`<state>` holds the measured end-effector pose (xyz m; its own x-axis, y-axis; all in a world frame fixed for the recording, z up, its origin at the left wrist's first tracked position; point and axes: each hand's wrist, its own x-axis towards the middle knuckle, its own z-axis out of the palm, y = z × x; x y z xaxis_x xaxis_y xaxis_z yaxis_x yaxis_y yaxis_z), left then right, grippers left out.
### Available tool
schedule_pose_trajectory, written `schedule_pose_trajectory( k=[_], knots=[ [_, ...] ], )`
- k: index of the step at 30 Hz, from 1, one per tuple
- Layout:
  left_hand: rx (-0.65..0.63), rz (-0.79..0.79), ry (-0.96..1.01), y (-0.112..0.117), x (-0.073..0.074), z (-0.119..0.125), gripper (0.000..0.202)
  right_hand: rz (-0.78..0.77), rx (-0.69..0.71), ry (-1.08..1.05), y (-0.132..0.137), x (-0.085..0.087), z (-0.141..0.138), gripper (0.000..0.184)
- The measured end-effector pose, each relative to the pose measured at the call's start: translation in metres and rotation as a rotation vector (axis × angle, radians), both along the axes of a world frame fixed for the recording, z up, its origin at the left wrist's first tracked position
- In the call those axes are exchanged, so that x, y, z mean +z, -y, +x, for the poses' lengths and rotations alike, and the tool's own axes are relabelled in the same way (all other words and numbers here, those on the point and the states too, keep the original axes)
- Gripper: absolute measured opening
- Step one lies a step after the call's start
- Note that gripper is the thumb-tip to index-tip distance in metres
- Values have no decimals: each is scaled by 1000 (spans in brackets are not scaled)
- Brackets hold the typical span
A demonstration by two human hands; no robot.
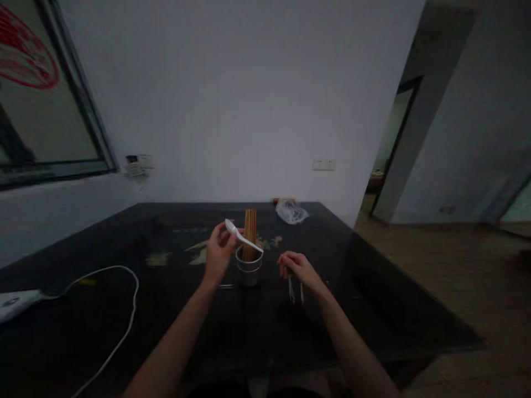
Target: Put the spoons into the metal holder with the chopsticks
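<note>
My left hand point(219, 247) is closed around the bowl end of a white spoon point(245, 240). The spoon slants down to the right, and its handle passes in front of a bundle of wooden chopsticks point(250, 229). Those chopsticks stand upright in a round metal holder point(249, 275) on the dark table. To the right of the holder, my right hand point(293, 264) hovers with curled fingers pressed together; what they hold, if anything, is hidden. Below it show two thin white pieces point(291, 292); whether they lie on the table or hang from the hand, I cannot tell.
A clear plastic bag point(291, 211) lies at the table's back edge by the wall. On the left, a white power strip point(19, 304) trails a white cable point(135, 301) across the dark tabletop point(373, 309). A wall socket point(323, 165) is above the table.
</note>
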<state>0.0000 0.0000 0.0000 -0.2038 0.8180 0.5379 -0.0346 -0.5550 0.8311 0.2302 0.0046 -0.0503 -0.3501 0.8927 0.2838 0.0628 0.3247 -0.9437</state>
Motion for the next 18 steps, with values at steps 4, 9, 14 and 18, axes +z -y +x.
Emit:
schedule_pose_trajectory(
  k=[4,9,14,18],
  knots=[
    [12,-54,8,-21,-6,-23,54,50,-149,-37,-9,5,-11,36],
    [-11,-104,-63,-32,-16,-26,54,127,-266,21,-23,10,-35,35],
    [-46,-137,-180,-30,-19,-20,49,94,-284,128,-31,-5,-59,69],
    [-37,-93,-233,-33,-24,-21,50,51,-155,50,-26,-12,-66,77]
  ],
)
